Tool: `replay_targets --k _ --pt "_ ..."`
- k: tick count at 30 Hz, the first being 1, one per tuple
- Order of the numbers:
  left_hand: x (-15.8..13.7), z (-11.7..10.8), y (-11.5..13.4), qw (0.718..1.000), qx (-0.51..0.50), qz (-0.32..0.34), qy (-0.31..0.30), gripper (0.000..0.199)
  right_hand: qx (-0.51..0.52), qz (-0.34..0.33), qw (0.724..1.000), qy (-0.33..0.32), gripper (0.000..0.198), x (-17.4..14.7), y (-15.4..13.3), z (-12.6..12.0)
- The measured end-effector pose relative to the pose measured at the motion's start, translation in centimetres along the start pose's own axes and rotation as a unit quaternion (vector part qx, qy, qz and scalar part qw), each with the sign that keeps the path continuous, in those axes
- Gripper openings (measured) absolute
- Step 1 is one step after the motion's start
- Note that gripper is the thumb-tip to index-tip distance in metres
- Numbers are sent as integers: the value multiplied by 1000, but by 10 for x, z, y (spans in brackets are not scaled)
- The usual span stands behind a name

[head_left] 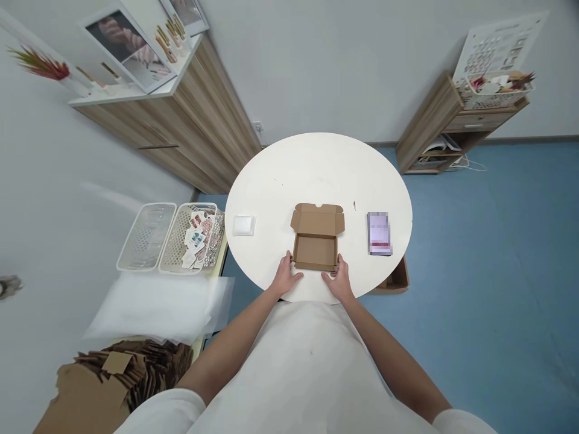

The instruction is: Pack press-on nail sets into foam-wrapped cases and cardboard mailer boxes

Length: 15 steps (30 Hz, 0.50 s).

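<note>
A brown cardboard box (315, 251) lies on the round white table (316, 169) with its lid (318, 220) flipped back, side flaps spread. Its inside shows bare cardboard. My left hand (284, 277) grips the near left corner, fingers along the side and thumb in front. At the near right corner, my right hand (340, 281) holds the box the same way. To the left sits a small stack of clear-white packets (244, 225). On the right lies a stack of purple cards or packs (379, 234), its print blurred.
Left of the table stand a white basket with printed sheets (174, 256), a second basket (131, 244), white plastic sheets (154, 307) and flat cardboard pieces (104, 386). An open carton (400, 278) is under the table's right edge. Wooden cabinets (212, 114) flank the wall.
</note>
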<state>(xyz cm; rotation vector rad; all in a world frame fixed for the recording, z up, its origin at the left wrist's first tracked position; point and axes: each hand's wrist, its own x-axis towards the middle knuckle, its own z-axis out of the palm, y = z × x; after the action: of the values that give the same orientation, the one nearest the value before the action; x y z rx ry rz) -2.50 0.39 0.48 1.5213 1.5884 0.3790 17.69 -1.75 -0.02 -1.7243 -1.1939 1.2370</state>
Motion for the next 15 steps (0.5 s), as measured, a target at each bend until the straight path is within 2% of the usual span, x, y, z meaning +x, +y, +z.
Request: replay_targets --k 4,8,10,12,15 --pt "-3 -2 0 1000 -13 -1 -3 91 -20 -1 1000 18 84 -4 -2 1" --pt "-6 -5 2 999 -34 3 -3 93 -61 -9 994 88 80 -15 -9 4" --pt "-8 -11 2 999 -49 6 1 92 -86 -42 987 126 77 -21 -16 9" --pt "-10 -22 -1 998 -58 9 22 86 -101 -96 981 138 74 -26 -28 18" --pt "-9 -49 -15 993 -42 8 106 69 -99 -182 974 88 63 -26 -53 43"
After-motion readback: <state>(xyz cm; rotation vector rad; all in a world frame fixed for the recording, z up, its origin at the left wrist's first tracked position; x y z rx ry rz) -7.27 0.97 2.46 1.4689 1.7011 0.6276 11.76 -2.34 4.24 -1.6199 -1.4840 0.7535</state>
